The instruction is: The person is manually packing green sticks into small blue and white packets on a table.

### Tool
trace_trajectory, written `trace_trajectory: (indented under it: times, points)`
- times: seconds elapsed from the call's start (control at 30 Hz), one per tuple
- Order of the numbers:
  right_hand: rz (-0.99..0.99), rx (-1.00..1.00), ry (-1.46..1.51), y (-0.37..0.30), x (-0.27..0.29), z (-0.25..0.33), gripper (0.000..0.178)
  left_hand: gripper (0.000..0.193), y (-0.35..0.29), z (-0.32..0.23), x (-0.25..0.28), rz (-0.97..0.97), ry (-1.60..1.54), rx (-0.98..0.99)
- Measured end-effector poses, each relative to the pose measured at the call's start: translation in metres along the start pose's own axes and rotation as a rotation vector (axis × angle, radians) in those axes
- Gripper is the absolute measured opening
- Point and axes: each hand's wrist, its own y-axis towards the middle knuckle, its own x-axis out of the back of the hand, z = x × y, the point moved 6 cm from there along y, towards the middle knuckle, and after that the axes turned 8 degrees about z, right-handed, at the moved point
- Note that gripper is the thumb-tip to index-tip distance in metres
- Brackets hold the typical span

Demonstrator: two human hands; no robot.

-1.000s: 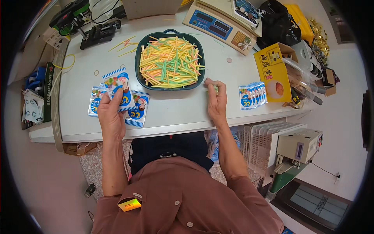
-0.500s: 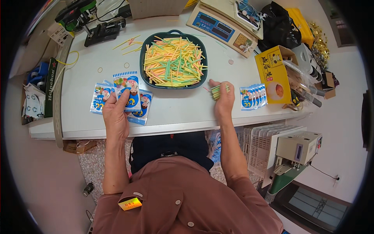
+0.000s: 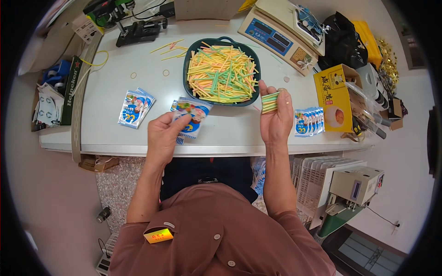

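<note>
My left hand pinches a small blue-and-white printed packet by its near left edge, in front of the dark green basin. Under that packet, part of another one shows, mostly hidden. My right hand is turned palm up and grips a short bundle of thin pastel sticks, yellow and green, between thumb and fingers. Loose sticks of the same kind fill the basin, in yellow, pink and green. To the left lie overlapping packets; on the right, several more packets overlap in a row.
Two rubber bands and some stray sticks lie left of the basin. A digital scale stands at the back right, beside a yellow carton. A black-based clamp stand is at the back left. The table's front edge runs before me.
My left hand has shifted right with a packet, away from the ones left lying. My right hand has turned palm up, showing the stick bundle lengthwise. The whole view has shifted slightly.
</note>
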Motion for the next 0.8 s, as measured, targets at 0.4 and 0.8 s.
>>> trace_trajectory:
  times: [0.4, 0.8]
  points:
    - [0.317, 0.017, 0.008, -0.015, -0.109, -0.023, 0.019, 0.020, -0.007, 0.010, -0.011, 0.117, 0.056, -0.118]
    - [0.259, -0.233, 0.178, -0.030, -0.109, -0.059, 0.020, 0.016, -0.010, 0.015, -0.011, 0.051, -0.015, -0.064]
